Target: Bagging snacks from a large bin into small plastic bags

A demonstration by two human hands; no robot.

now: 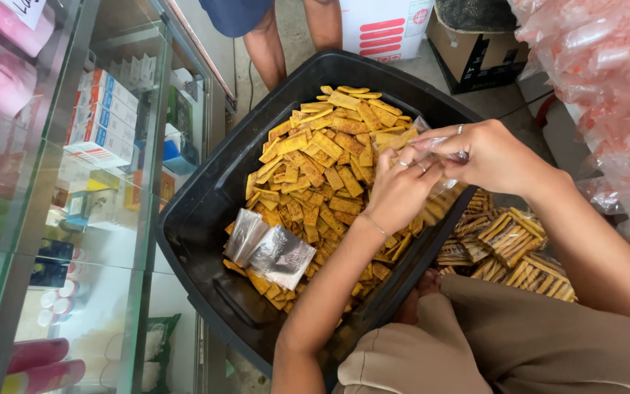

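Your tub [205, 211]: black. Chips [322, 160] in it: yellow-orange, browner edges. Empty bags [267, 252] on chips: clear, silvery glare. Bag [442, 142] in your fingers: clear. Your trousers [504, 343]: khaki. Packets [512, 248] beside tub: golden-brown sticks.

**Materials and finishes on inspection**

Tub [205, 211]: black plastic, smooth, semi-gloss. Crackers [315, 157]: matt, dry, rough orange-yellow surface. Flat bags [270, 249] on the crackers: thin clear plastic film, glossy, creased. Bag [442, 142] between both hands: same clear film. Packed bundles [508, 248], right: glossy wrap. Cabinet [136, 219], left: glass panes, metal frame. Box [468, 55], far: matt cardboard.
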